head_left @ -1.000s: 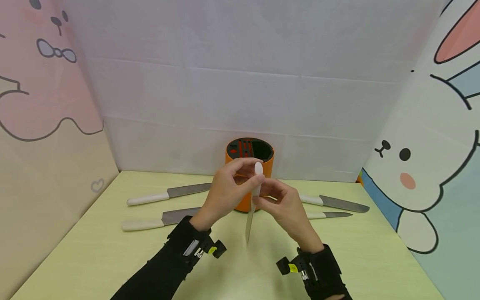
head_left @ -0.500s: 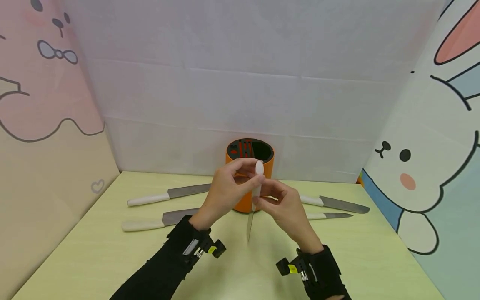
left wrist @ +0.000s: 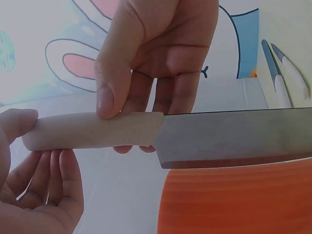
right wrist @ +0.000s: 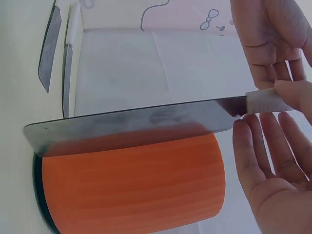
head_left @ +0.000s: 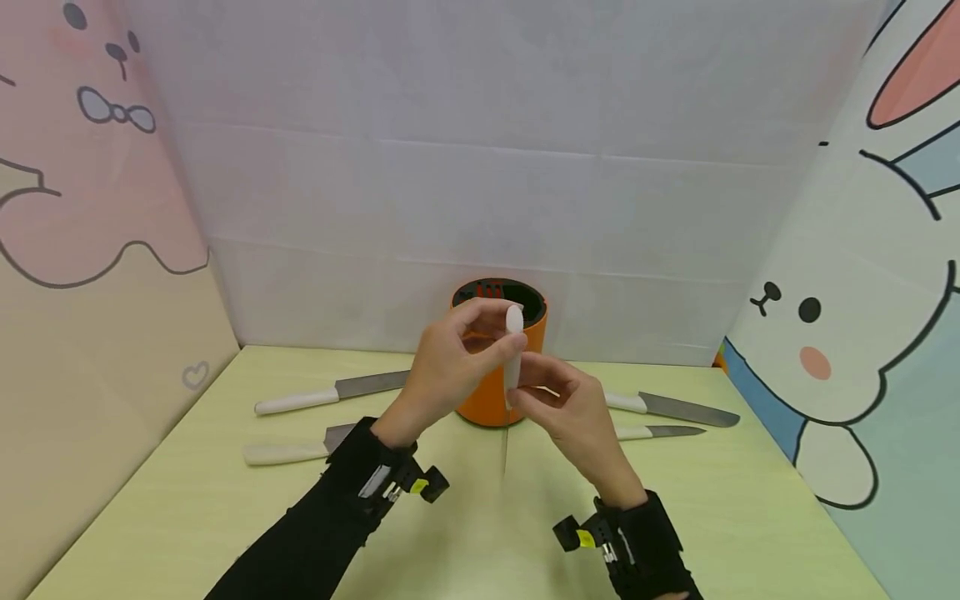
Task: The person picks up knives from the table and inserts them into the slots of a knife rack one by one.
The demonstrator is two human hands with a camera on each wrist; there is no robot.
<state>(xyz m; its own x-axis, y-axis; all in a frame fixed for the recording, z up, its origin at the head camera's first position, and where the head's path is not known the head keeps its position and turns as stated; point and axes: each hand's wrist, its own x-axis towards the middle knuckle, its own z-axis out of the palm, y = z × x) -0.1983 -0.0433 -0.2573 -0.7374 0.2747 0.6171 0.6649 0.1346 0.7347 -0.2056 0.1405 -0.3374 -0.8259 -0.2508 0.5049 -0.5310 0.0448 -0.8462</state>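
A kitchen knife (head_left: pixel 513 367) with a pale handle and a broad steel blade (right wrist: pixel 141 119) is held upright, blade pointing down. My left hand (head_left: pixel 450 358) pinches the butt end of its handle between thumb and fingers. Lower down, my right hand (head_left: pixel 566 408) pinches the handle close to where the blade begins, thumb on one side and fingertips on the other. Directly behind the knife stands an orange round knife block (head_left: pixel 480 408), its dark slotted top partly covered by my left hand. In the right wrist view the blade overlaps the block's side.
Two white-handled knives lie at the left, an upper one (head_left: pixel 296 402) and a lower one (head_left: pixel 285 452), their blades partly behind my left arm. At the right lie a longer knife (head_left: pixel 686 408) and a small knife (head_left: pixel 675 431). A white cloth wall (head_left: pixel 480 192) rises behind the table.
My left hand has risen slightly, with the handle's top end. The knife has come closer to vertical, and its blade now shows as a thin edge in the head view.
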